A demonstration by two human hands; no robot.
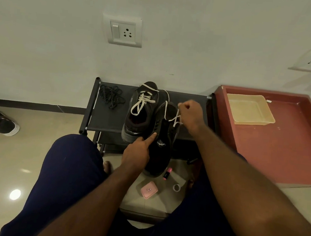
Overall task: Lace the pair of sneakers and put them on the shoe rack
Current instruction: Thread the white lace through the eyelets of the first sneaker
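Blue-trousered knees (pixel 67 166), and beyond them a half-laced black sneaker (pixel 160 148).
Left hand (pixel 138 152) grips the sneaker's side, forefinger straight along it, holding it tilted at the shoe rack's (pixel 107 119) front edge; right hand (pixel 190 115) pinches the white lace (pixel 174 120) taut above the eyelets. Its laced mate (pixel 141 114) stands on the rack's top shelf just beside it, a heap of black cord (pixel 111 97) further left.

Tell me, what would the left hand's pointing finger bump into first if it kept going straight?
Probably the white lace crossing the held sneaker; the left hand rests that finger along the shoe. Depth is unclear.
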